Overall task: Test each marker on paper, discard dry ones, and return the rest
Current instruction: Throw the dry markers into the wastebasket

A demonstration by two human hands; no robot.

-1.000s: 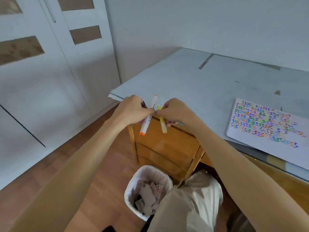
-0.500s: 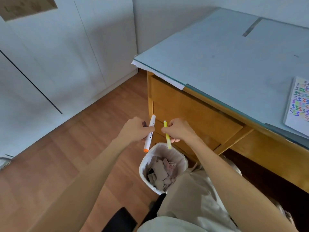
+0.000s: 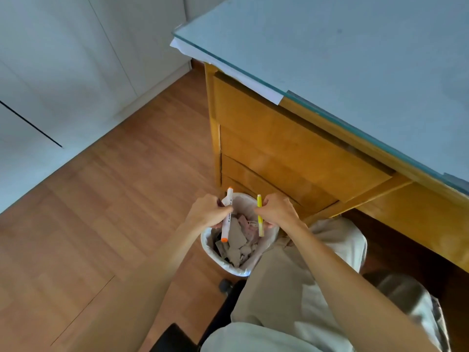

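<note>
Discard step looks under way, not done: both markers are in hand, none dropped yet. Left hand (image 3: 206, 212) has fingers curled round a white-barrelled marker with orange end caps (image 3: 226, 217), held near upright w/ the lower orange tip down inside the bin mouth. Right hand (image 3: 275, 209) pinches a thin yellow marker pen (image 3: 259, 215), also near upright, lower end over the bin. The two markers are side by side, close but apart, both directly above the small white plastic waste bin w/ a white liner bag (image 3: 206, 243). Bin stands on the wood-plank floor (image 3: 106, 199), just in front of the lower front corner of the wooden counter w/ drawers and a pale blue glass-covered top (image 3: 330, 72), and touching or nearly touching the person's beige trouser leg (image 3: 291, 275). Contents: crumpled grey-beige paper scraps and some darker bits, filling it maybe over half; no marker visible in there, tho small items could be hidden under the scraps. Judgement: these two prob. tested dry and are about to be let go; release is what's left here. Test paper and the rest of the markers aren't in view, so can't tell how many remain to test or return. Counter's near edge shows only a white sheet (image 3: 228, 69) poking out under the glass.
</note>
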